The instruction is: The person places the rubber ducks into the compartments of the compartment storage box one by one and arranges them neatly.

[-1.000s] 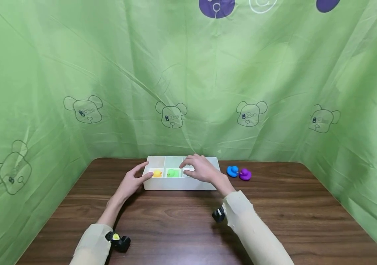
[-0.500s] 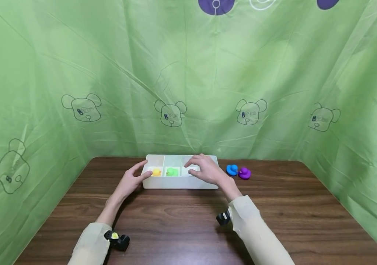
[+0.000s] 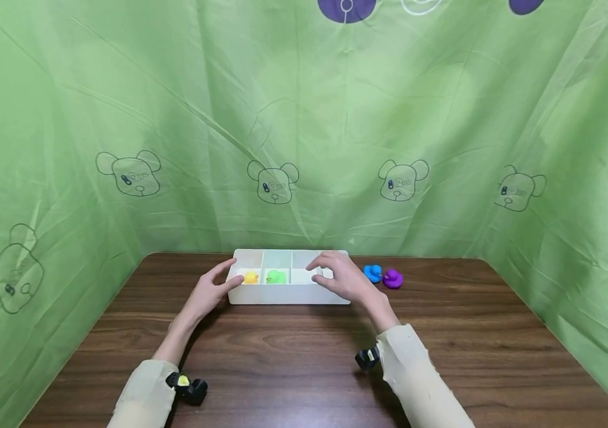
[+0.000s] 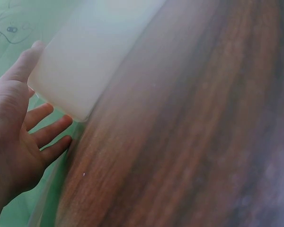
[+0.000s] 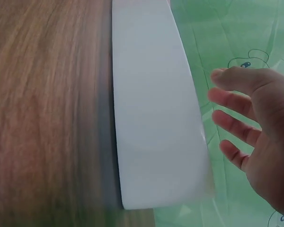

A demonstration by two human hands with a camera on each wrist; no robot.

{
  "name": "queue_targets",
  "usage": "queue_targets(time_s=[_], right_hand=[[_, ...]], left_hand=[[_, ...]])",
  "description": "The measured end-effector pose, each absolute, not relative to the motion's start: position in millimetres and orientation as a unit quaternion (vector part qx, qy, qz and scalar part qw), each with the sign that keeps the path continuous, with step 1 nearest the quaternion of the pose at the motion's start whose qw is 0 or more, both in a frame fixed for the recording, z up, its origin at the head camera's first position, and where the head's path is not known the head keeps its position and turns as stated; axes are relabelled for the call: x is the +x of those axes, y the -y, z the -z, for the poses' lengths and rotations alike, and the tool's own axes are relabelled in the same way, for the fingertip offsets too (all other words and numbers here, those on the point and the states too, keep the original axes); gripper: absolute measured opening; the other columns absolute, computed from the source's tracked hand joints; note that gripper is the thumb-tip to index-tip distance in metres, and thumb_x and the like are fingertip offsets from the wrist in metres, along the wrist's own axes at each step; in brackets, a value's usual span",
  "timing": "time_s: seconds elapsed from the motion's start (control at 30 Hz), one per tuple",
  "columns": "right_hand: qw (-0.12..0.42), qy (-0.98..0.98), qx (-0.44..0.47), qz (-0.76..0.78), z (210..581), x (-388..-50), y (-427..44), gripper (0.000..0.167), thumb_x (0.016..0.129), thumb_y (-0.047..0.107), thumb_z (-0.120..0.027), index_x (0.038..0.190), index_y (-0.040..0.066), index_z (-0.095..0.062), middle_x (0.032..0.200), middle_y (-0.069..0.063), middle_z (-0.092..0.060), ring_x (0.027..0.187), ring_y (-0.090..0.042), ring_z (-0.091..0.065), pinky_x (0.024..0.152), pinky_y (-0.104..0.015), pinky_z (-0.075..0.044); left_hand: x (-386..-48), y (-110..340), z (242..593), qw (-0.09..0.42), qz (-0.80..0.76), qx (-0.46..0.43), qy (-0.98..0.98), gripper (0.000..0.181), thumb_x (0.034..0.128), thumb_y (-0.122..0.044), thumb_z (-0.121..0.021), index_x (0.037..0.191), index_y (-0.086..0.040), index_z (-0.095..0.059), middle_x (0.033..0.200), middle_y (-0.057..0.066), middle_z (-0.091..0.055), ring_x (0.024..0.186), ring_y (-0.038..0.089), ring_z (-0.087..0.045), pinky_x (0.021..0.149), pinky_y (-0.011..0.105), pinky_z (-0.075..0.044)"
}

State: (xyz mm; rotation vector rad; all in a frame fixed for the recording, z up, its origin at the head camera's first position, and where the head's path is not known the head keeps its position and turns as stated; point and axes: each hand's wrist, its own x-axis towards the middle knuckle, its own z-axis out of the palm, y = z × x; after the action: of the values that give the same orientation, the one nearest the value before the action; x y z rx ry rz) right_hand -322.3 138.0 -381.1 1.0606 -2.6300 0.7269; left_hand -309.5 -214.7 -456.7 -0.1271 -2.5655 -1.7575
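A long white box (image 3: 282,294) is placed on the brown wooden table (image 3: 277,368), near to its far edge, and its inside is divided by thin walls into compartments in one row. In the leftmost compartment a yellow duck (image 3: 251,277) is contained, and in the next one a green duck (image 3: 276,277) is seen; the lower part of both is hidden by the front wall. On the table, to the right of the box, a blue duck (image 3: 372,273) and a purple duck (image 3: 392,279) are found just beside each other; whether they are touching cannot be told.

The left end of the box is touched by the left hand (image 3: 210,292): the thumb is laid at the front rim and the index finger is extended towards the far corner. In this grip the thumb and fingers are kept apart, with the end of the box between them. The right hand (image 3: 343,279) is held over the right part of the box, by which the view into this part is partly covered. Its grip is also apart, with thumb and fingers bent a little and nothing held. Behind the table a green curtain (image 3: 336,119) is hung, on which bear faces are printed
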Motion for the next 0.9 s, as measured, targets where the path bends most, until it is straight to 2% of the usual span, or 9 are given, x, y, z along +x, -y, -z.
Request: queue_targets(time_s=[0.07,0.23,0.37,0.43,0.53,0.63,0.73,0.9], right_hand=[[0.110,0.895,0.355,-0.246,383,-321,-141,0.020,0.093,0.020,-0.069,0.112,0.019,-0.073,0.114,0.004,-0.070,0.112,-0.020,-0.061,0.101,-0.044,-0.043],[0.104,0.900,0.338,-0.255,385,-317,-147,0.019,0.095,0.022,-0.068,0.113,0.020,-0.072,0.117,0.005,-0.069,0.116,-0.019,-0.058,0.101,-0.047,-0.041],[0.106,0.899,0.328,-0.269,386,-314,-151,0.019,0.094,0.020,-0.069,0.113,0.018,-0.073,0.117,0.004,-0.068,0.115,-0.020,-0.059,0.101,-0.049,-0.040],[0.107,0.900,0.325,-0.270,387,-313,-152,0.019,0.094,0.021,-0.069,0.113,0.017,-0.073,0.116,0.004,-0.068,0.112,-0.020,-0.060,0.100,-0.048,-0.040],[0.104,0.901,0.322,-0.270,387,-312,-154,0.019,0.094,0.021,-0.069,0.113,0.018,-0.073,0.116,0.004,-0.069,0.111,-0.020,-0.060,0.098,-0.048,-0.041],[0.103,0.902,0.317,-0.275,386,-312,-155,0.019,0.094,0.021,-0.069,0.113,0.018,-0.073,0.117,0.003,-0.069,0.111,-0.021,-0.060,0.099,-0.047,-0.041],[0.106,0.901,0.314,-0.280,387,-312,-157,0.019,0.094,0.020,-0.070,0.112,0.016,-0.073,0.116,0.002,-0.069,0.111,-0.021,-0.060,0.099,-0.047,-0.040],[0.113,0.900,0.314,-0.282,388,-311,-161,0.020,0.092,0.018,-0.071,0.112,0.012,-0.073,0.115,0.000,-0.070,0.108,-0.023,-0.061,0.096,-0.047,-0.041]], left_hand=[[-309,215,455,0.012,0.566,-0.039,0.824,0.069,0.0887,-0.048,-0.072,0.149,-0.030,-0.045,0.099,0.009,-0.058,0.052,0.008,-0.041,0.050,0.028,-0.043],[-302,212,443,0.003,0.573,-0.039,0.819,0.068,0.0906,-0.040,-0.072,0.150,-0.024,-0.044,0.100,0.010,-0.058,0.052,0.008,-0.040,0.050,0.029,-0.042],[-292,209,429,-0.010,0.575,-0.041,0.817,0.068,0.0921,-0.036,-0.072,0.151,-0.018,-0.043,0.085,0.008,-0.056,0.050,0.008,-0.040,0.051,0.028,-0.042],[-289,208,424,-0.010,0.572,-0.041,0.819,0.068,0.0923,-0.036,-0.071,0.151,-0.017,-0.043,0.086,0.004,-0.056,0.050,0.007,-0.040,0.051,0.027,-0.043],[-285,207,421,-0.006,0.569,-0.039,0.821,0.067,0.0924,-0.036,-0.071,0.151,-0.016,-0.044,0.090,0.004,-0.057,0.051,0.006,-0.040,0.051,0.026,-0.042],[-285,207,421,-0.004,0.577,-0.040,0.816,0.067,0.0920,-0.035,-0.072,0.150,-0.017,-0.044,0.094,0.009,-0.059,0.051,0.006,-0.040,0.051,0.026,-0.042],[-285,206,422,-0.007,0.581,-0.042,0.813,0.067,0.0921,-0.035,-0.072,0.150,-0.017,-0.044,0.091,0.011,-0.060,0.050,0.007,-0.039,0.050,0.026,-0.041],[-286,206,423,-0.012,0.583,-0.041,0.811,0.067,0.0923,-0.035,-0.072,0.151,-0.018,-0.043,0.086,0.007,-0.057,0.049,0.008,-0.039,0.049,0.027,-0.041]])
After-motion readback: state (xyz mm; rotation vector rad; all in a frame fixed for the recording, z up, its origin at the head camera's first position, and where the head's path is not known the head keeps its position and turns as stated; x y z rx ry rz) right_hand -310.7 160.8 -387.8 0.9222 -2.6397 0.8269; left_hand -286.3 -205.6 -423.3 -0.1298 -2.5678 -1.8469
